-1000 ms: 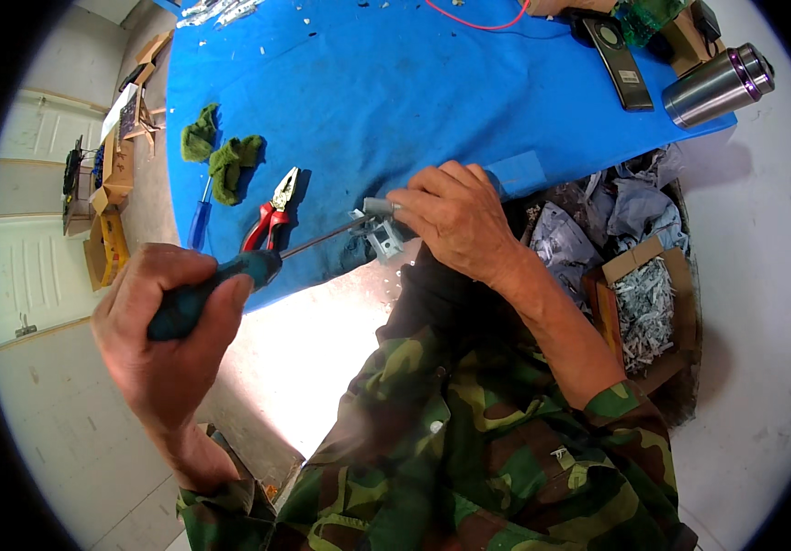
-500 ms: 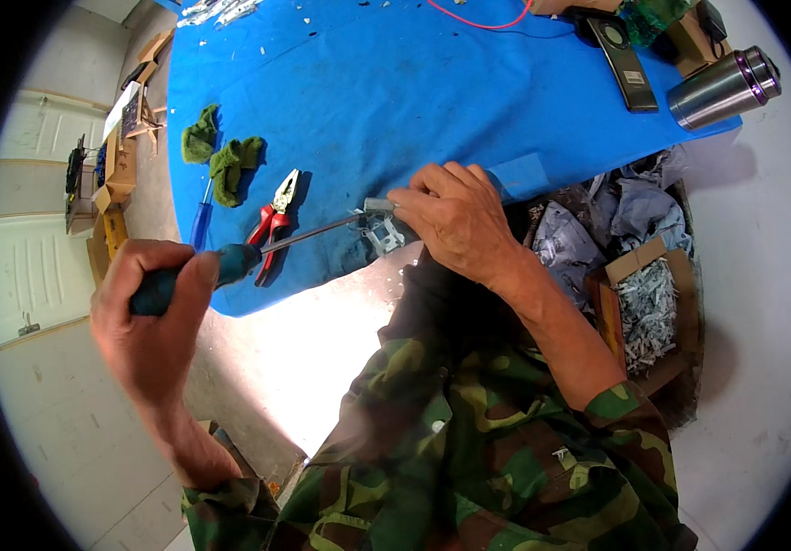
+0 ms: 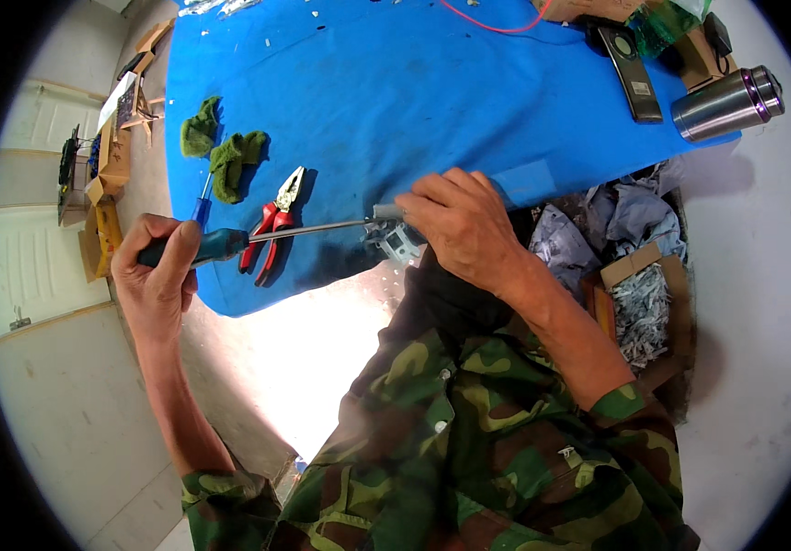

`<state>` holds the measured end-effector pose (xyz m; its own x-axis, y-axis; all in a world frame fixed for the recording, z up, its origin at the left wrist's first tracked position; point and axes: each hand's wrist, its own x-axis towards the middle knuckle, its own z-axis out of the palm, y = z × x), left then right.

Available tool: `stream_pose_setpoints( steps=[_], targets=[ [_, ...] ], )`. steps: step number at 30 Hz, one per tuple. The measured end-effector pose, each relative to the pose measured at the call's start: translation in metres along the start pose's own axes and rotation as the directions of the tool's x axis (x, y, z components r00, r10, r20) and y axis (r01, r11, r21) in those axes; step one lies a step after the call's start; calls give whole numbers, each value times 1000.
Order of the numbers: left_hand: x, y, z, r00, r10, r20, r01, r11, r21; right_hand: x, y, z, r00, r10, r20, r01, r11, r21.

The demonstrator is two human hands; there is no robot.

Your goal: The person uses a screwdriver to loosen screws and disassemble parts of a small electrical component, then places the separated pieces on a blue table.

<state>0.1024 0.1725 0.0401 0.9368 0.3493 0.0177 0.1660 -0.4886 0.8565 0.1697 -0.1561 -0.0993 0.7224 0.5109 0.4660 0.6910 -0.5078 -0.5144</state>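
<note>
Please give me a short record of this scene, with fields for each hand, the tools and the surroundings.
Left hand: grips the handle of a long screwdriver
Right hand: holds a small grey metal part at the screwdriver's tip
Surface: blue cloth on a table
Nearby tools: red pliers, blue screwdriver
Also there: green rags, steel flask, cardboard box of shredded scraps

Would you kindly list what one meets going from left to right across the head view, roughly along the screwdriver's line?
Left hand → screwdriver handle → red pliers → small grey metal part → right hand → crumpled grey rags → cardboard box of metal scraps.
</note>
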Motion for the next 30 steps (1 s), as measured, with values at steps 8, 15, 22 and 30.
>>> stream_pose_setpoints(
  steps=[8,15,22,30],
  targets=[
    [-2,4,5,961,275,22,-276,960,38,1,-1,1,999,-27,38,25,999,41],
    [-15,21,4,669,718,195,-743,637,204,2,-2,3,998,-57,39,56,998,41],
    [-19,20,-18,883,277,378,-392,880,269,4,-2,-2,997,-70,29,70,997,18],
    [-10,30,-24,791,-22,612,-217,924,314,5,4,-4,986,-127,109,127,992,7]
  ],
)
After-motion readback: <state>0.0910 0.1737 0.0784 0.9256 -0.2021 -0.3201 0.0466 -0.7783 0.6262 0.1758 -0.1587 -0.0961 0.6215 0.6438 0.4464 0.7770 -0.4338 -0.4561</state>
